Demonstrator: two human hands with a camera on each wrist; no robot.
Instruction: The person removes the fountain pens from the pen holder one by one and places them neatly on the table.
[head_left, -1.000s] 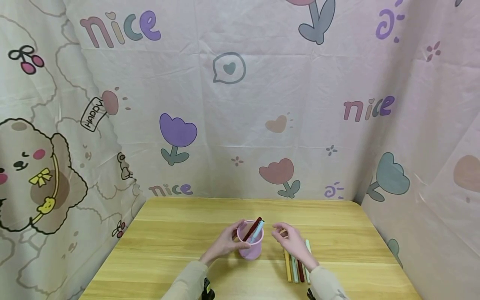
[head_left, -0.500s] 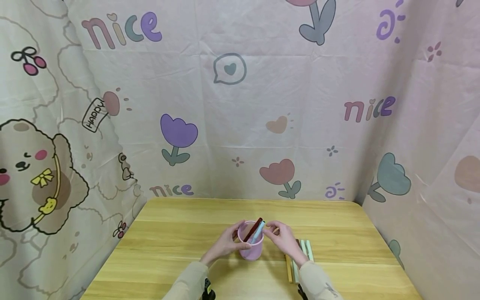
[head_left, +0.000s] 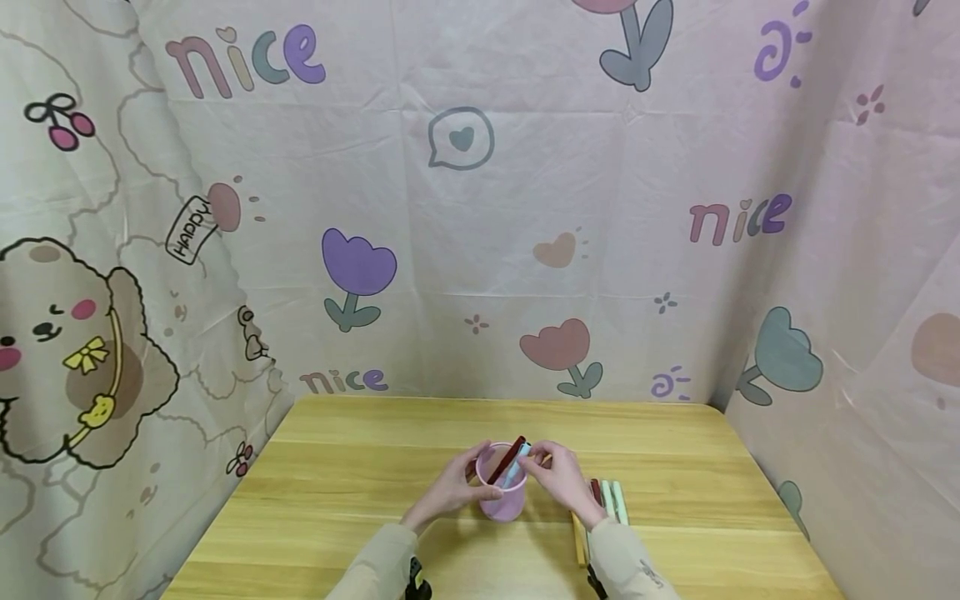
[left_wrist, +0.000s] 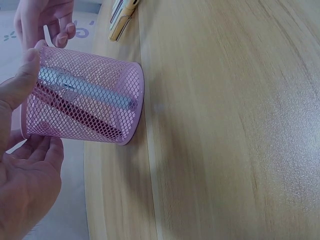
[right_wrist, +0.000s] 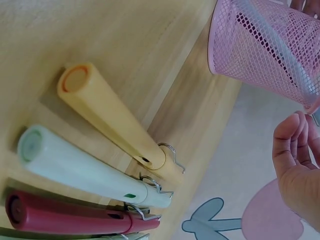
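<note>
My left hand (head_left: 450, 485) grips a pink mesh pen cup (head_left: 502, 507) by its upper side, thumb at the near side and fingers round the far side. Inside lean a dark red pen (head_left: 504, 463) and a light blue pen (head_left: 514, 472), their tops above the rim. The right hand (head_left: 558, 478) is at the cup's right rim, thumb and fingertips pinching the light blue pen near its top. In the right wrist view, those fingertips are partly cut off at the frame's edge.
On the wooden table (head_left: 360, 467), right of the cup, several pens lie side by side: a yellow pen (right_wrist: 112, 117), a mint green pen (right_wrist: 80, 165), a dark red pen (right_wrist: 70, 214) and more green ones. A patterned cloth (head_left: 465, 250) hangs behind.
My right hand has moved left from beside the cup to the light blue pen's top. The left hand and cup stay in place.
</note>
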